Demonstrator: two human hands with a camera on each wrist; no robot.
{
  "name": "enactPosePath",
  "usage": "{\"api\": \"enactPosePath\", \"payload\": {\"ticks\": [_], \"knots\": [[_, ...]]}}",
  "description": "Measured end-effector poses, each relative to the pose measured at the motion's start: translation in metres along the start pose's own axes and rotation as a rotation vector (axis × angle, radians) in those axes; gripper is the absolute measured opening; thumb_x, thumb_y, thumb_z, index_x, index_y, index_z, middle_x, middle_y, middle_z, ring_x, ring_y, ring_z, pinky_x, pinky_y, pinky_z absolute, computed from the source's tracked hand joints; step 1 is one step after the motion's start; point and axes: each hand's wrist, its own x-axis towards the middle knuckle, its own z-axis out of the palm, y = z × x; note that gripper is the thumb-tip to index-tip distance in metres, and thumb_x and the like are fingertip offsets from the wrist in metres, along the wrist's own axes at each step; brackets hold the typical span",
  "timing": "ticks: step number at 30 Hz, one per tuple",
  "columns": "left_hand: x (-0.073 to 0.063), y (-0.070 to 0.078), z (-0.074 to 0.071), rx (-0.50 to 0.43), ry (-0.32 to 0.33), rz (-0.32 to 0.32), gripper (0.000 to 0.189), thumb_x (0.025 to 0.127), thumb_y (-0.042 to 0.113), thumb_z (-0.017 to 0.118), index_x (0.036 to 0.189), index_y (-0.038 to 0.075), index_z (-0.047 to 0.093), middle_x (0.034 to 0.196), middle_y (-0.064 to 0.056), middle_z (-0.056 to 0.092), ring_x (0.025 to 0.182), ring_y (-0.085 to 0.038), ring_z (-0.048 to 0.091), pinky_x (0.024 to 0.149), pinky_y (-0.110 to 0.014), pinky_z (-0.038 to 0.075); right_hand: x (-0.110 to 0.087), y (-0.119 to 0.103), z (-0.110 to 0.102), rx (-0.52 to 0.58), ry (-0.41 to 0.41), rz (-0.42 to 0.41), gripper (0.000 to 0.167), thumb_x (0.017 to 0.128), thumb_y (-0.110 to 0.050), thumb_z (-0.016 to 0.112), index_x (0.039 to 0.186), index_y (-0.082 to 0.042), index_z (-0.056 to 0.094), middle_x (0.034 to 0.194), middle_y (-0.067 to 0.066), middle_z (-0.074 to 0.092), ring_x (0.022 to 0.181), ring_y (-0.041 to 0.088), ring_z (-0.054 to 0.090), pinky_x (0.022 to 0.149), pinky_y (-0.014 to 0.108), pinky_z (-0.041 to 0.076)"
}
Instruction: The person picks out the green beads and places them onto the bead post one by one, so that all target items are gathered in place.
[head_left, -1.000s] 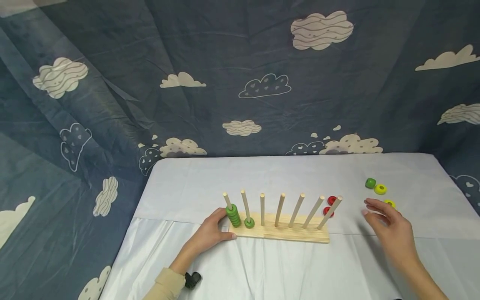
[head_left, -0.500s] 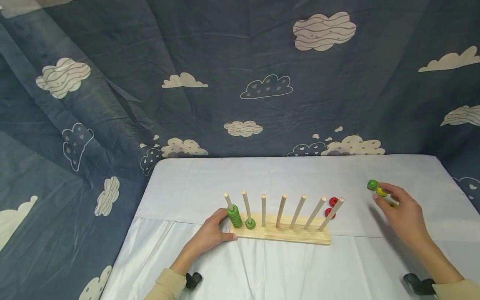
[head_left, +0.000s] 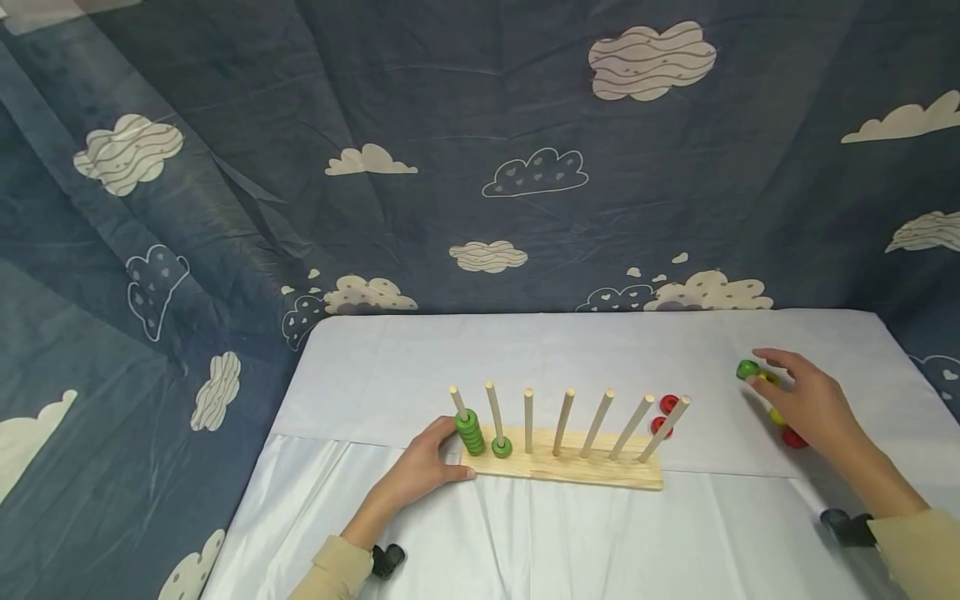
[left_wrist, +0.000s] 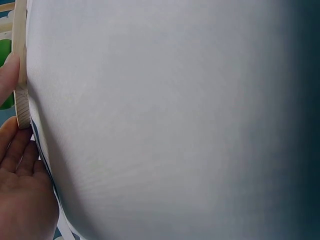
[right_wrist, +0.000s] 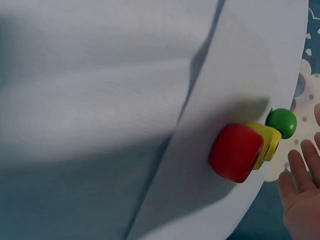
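Note:
My left hand [head_left: 423,462] grips the left end of a wooden peg stand [head_left: 585,469], thumb at its front edge and fingers round the end. Several green rings [head_left: 469,432] are stacked on the stand's leftmost peg; one green ring [head_left: 502,447] sits at the foot of the second. Over at the right, my right hand [head_left: 817,404] has thumb and index finger spread on either side of a green bead [head_left: 747,369]. Partly covered by that hand are yellow beads [head_left: 776,416] and a red bead [head_left: 795,437]. The right wrist view shows its fingers extended beside the green bead [right_wrist: 282,123].
Two red rings [head_left: 669,404] lie just behind the stand's rightmost peg [head_left: 663,429]. The white cloth [head_left: 600,533] covers the table, with a seam across it. A dark cloud-print curtain [head_left: 420,217] hangs behind and at the sides.
My right hand has gone farther back and right, past the yellow beads, to the green bead. A red bead now shows beneath it. The left hand stays on the stand.

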Motion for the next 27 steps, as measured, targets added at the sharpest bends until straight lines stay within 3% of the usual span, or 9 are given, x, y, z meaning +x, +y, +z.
{"api": "enactPosePath", "payload": {"ticks": [11, 27], "knots": [[0.0, 0.001, 0.0, -0.003, 0.007, 0.014, 0.071, 0.077, 0.029, 0.086, 0.139, 0.014, 0.053, 0.139, 0.001, 0.052, 0.138, -0.024, 0.038, 0.114, -0.046, 0.029, 0.018, 0.016, 0.004, -0.062, -0.057, 0.0, 0.062, 0.096, -0.025, 0.066, 0.144, 0.003, 0.04, 0.13, 0.036, 0.044, 0.114, 0.054, 0.041, 0.091, 0.07, 0.04], [0.0, 0.001, -0.001, 0.003, 0.001, 0.005, 0.071, 0.077, 0.028, 0.085, 0.139, 0.017, 0.053, 0.138, 0.004, 0.051, 0.139, -0.02, 0.037, 0.115, -0.044, 0.028, 0.025, 0.019, 0.003, -0.058, -0.052, 0.025, 0.054, 0.097, -0.025, 0.064, 0.138, 0.005, 0.046, 0.126, 0.035, 0.048, 0.108, 0.051, 0.046, 0.086, 0.064, 0.047]]}}
